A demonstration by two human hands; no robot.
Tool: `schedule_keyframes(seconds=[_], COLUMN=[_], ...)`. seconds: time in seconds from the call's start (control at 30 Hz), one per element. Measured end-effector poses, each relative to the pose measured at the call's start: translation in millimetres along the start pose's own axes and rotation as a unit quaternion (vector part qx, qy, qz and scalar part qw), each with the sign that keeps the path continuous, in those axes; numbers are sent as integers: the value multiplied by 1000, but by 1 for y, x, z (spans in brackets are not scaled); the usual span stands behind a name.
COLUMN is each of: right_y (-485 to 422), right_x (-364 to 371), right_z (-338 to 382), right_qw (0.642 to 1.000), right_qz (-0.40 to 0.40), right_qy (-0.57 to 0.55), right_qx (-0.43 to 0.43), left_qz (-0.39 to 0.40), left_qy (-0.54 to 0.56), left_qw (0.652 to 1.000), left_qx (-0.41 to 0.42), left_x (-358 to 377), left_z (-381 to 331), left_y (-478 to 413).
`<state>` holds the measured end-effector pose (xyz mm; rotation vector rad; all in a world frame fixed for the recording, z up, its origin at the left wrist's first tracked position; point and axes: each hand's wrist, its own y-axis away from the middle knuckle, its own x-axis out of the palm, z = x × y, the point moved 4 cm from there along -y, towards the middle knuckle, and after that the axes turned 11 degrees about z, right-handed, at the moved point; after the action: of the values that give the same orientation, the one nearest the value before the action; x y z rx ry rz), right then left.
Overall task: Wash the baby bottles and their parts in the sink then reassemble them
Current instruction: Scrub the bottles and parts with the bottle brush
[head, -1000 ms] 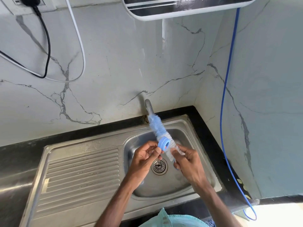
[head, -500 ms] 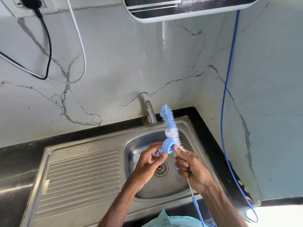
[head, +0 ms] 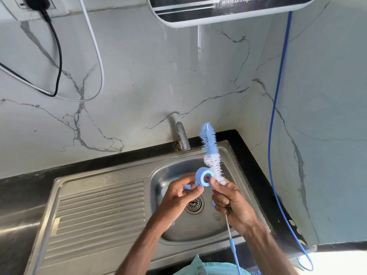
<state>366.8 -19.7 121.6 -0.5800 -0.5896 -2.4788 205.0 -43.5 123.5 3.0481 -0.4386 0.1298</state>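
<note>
Left hand (head: 178, 197) pinches the blue ring (head: 204, 176) above the sink (head: 198, 229), hole facing me. Right hand (head: 232, 203) is clenched round the brush (head: 210, 151) wire just below the bristles. Brush axis runs up and away, toward the tap (head: 182, 137). Ring sits just left of the lowest white bristles, not threaded on. My read: the hole must line up with the brush axis before scrubbing inside.
</note>
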Motion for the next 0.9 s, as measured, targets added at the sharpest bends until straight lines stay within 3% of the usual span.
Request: schedule_keyframes(seconds=[0.27, 0.37, 0.47, 0.57, 0.7, 0.8, 0.9], right_y=[0, 3, 5, 7, 3, 4, 12], right_x=[-3, -3, 2, 9, -4, -3, 9], right_z=[10, 22, 28, 25, 22, 15, 10], right_qw=[994, 977, 967, 927, 943, 934, 960], right_qz=[-18, -34, -27, -37, -78, -78, -67], right_qy=[106, 202, 228, 349, 300, 336, 250], right_qx=[-27, -61, -105, -132, -125, -97, -105], left_qz=[-44, -81, -79, -54, -19, -25, -32], left_qy=[57, 15, -9, -38, -61, -39, -29], left_qw=[997, 997, 997, 998, 996, 997, 996], left_qx=[11, 3, 7, 20, 58, 68, 82], left_x=[-10, -24, -29, -24, -23, -25, -23], left_z=[-4, -2, -1, -6, -5, -5, -11], left_y=[-8, -8, -8, -5, -6, -7, -8])
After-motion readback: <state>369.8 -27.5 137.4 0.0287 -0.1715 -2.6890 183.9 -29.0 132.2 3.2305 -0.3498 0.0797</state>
